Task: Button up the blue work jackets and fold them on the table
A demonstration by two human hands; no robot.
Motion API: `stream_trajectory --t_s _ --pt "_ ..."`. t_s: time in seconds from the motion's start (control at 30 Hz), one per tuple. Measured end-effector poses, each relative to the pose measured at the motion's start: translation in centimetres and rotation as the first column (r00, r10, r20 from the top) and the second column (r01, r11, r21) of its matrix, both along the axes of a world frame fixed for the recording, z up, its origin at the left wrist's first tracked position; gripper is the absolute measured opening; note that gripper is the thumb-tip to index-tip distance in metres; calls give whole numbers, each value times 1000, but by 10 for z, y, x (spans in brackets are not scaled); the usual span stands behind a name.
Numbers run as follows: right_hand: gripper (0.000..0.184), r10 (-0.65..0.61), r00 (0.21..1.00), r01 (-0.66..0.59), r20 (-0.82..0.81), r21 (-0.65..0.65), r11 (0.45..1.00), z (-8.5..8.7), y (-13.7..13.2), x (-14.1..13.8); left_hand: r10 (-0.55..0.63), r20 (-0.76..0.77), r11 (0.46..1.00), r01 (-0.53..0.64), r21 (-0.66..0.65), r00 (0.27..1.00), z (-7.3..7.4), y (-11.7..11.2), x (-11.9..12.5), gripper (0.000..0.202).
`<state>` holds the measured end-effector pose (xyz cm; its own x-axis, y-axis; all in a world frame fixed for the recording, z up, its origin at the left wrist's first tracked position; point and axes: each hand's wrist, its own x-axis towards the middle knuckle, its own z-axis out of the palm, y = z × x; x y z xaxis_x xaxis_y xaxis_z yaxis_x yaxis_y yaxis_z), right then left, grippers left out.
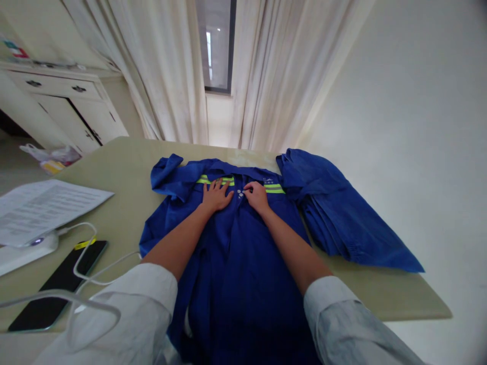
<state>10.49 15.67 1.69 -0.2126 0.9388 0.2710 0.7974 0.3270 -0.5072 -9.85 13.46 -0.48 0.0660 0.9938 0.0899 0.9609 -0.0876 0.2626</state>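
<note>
On the middle of the pale table [129,167], a blue garment [254,274] lies spread, its near end running toward the wearer of the light sleeves. The left hand [217,195] rests flat, fingers spread; the right hand [257,196] has its fingers curled beside small pale discs [240,193], though I can't tell whether they grip one. The cloth looks soft, limp, fairly light, probably best held by both shoulders. Folded blue cloth [335,208] lies right, papers [45,203] left; curtains [163,66] hang beyond.
</note>
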Motion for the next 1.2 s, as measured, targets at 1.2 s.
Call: stream_trajectory --t_s 1.2 --pt "36 193 715 -261 672 0 965 22 -55 -25 -320 1 940 318 123 947 9 1 20 38"
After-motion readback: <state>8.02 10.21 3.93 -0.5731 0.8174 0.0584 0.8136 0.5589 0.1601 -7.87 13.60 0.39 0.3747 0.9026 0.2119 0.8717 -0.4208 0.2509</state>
